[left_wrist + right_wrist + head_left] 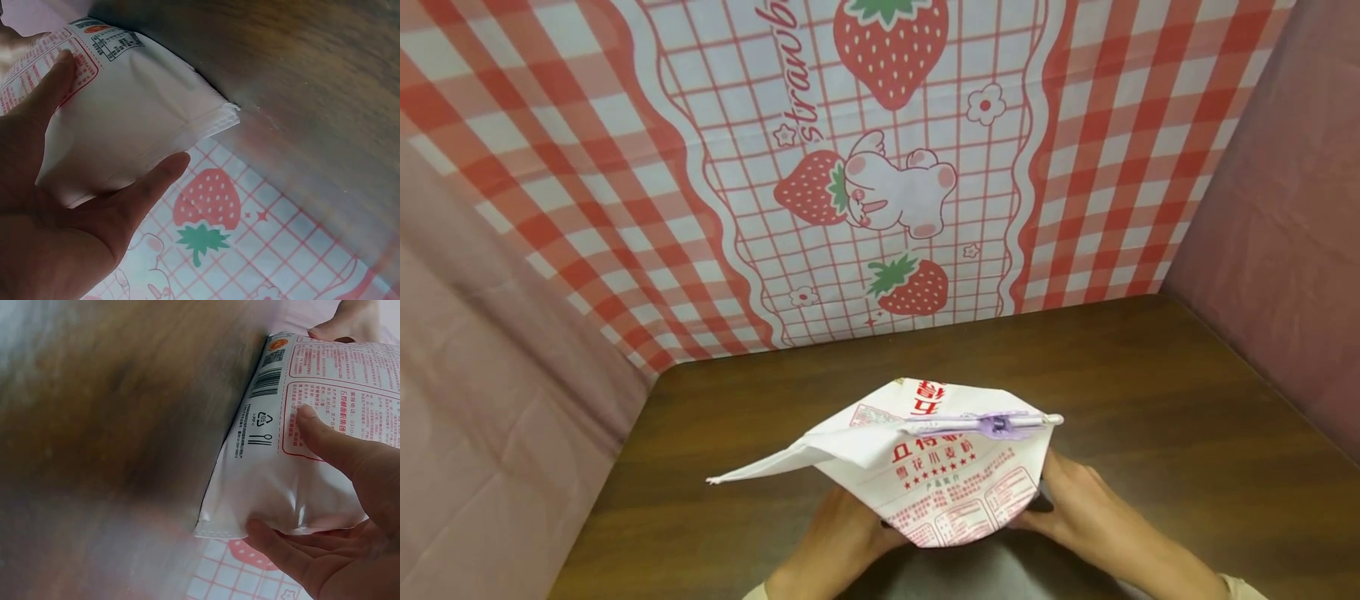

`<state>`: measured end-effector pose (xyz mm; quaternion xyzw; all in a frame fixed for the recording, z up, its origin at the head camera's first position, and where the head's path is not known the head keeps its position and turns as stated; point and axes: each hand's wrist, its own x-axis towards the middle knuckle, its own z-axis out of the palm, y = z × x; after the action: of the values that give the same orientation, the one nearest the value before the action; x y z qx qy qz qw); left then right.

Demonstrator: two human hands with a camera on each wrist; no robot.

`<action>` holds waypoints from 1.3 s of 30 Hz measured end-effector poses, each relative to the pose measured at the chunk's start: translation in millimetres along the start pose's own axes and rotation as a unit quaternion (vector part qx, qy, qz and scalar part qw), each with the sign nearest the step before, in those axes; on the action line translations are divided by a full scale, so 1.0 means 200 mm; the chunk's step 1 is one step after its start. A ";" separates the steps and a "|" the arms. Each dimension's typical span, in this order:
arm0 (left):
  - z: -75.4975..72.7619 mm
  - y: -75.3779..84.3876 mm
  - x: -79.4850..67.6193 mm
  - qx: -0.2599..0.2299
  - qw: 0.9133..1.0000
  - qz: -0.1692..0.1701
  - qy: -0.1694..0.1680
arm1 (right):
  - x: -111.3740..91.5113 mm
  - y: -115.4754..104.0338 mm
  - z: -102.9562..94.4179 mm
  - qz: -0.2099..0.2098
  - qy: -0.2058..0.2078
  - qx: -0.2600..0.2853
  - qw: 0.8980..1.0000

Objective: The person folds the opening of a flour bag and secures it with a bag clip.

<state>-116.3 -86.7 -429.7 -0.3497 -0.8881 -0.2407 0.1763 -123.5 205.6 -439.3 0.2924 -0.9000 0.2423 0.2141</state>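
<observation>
A white flour bag (pixel 955 492) with red print stands at the front of the table, its bottom against the tabletop in both wrist views. A purple and white bag clip (pixel 1003 424) runs across its folded top, and a loose white flap (pixel 767 467) sticks out to the left. My left hand (pixel 850 525) grips the bag's left side, the thumb on the printed face and the fingers round the side. On the opposite side my right hand (pixel 1067 500) holds it likewise, thumb near the printed box (pixel 337 419). In the head view the bag hides most fingers.
The brown wooden table (pixel 737 417) extends around the bag. Behind it hangs a red-checked strawberry cloth (pixel 880 192). Pink cloth (pixel 497 375) closes off the left side, and another pink cloth (pixel 1277 233) the right.
</observation>
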 end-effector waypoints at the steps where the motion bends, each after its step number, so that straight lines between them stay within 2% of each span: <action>1: 0.00 0.00 0.00 0.001 1.000 0.002 0.006 | 0.00 0.00 0.00 0.001 0.001 0.001 1.000; 5: 0.01 -0.02 0.02 0.010 1.000 0.012 0.023 | 0.01 0.02 0.01 -0.003 0.001 -0.005 1.000; 14: 0.02 -0.07 0.04 0.001 0.999 0.034 0.022 | 0.04 0.05 0.02 -0.005 0.005 -0.011 1.000; 20: 0.03 -0.10 0.07 0.010 0.999 0.033 0.029 | 0.07 0.08 0.04 -0.002 0.008 -0.013 1.000; 28: 0.03 -0.14 0.11 0.009 1.000 0.015 0.005 | 0.12 0.11 0.05 0.014 -0.004 -0.023 1.000; 39: 0.03 -0.23 0.18 0.008 1.000 0.020 -0.010 | 0.20 0.15 0.07 0.031 -0.014 -0.033 0.999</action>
<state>-174.0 -93.4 -430.4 -0.3681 -0.8847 -0.2265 0.1746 -175.4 202.8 -438.5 0.2608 -0.9189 0.2151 0.2034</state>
